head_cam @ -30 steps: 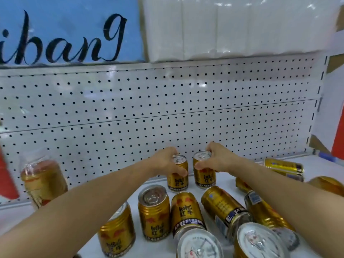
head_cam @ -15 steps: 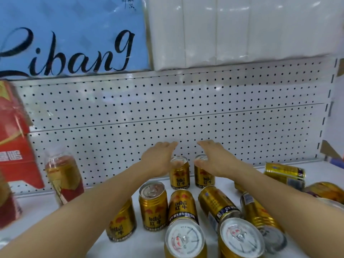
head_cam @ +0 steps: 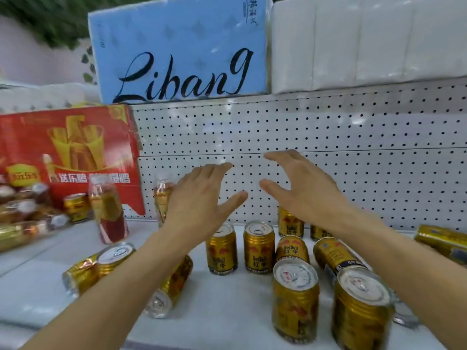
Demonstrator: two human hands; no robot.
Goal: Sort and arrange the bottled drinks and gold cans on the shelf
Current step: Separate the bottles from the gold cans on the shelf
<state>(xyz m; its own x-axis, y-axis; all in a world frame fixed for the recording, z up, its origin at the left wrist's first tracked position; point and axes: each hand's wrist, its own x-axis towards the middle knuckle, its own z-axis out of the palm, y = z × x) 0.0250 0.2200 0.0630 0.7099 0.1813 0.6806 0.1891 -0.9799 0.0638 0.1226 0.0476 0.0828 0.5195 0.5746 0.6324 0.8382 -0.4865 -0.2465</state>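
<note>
Several gold cans stand or lie on the white shelf (head_cam: 227, 311). Two upright cans (head_cam: 221, 250) (head_cam: 259, 247) stand in the middle, and two more (head_cam: 290, 223) stand at the pegboard behind my right wrist. Large upright cans (head_cam: 295, 299) (head_cam: 361, 311) are nearest me. A can (head_cam: 169, 289) lies on its side under my left forearm. Bottled drinks (head_cam: 107, 208) (head_cam: 163, 198) stand at the left. My left hand (head_cam: 199, 200) and my right hand (head_cam: 300, 188) hover above the cans with fingers spread, holding nothing.
A red carton (head_cam: 68, 157) stands at the left with wrapped bottles (head_cam: 22, 215) in front of it. More cans lie at the right edge (head_cam: 442, 241). A blue tissue pack (head_cam: 179, 51) and white tissue packs (head_cam: 366, 41) sit on the shelf above the pegboard (head_cam: 366, 160).
Both hands have let go of the two back cans and lifted away from them, fingers spreading. The view has swung left, bringing the red carton and bottles into sight.
</note>
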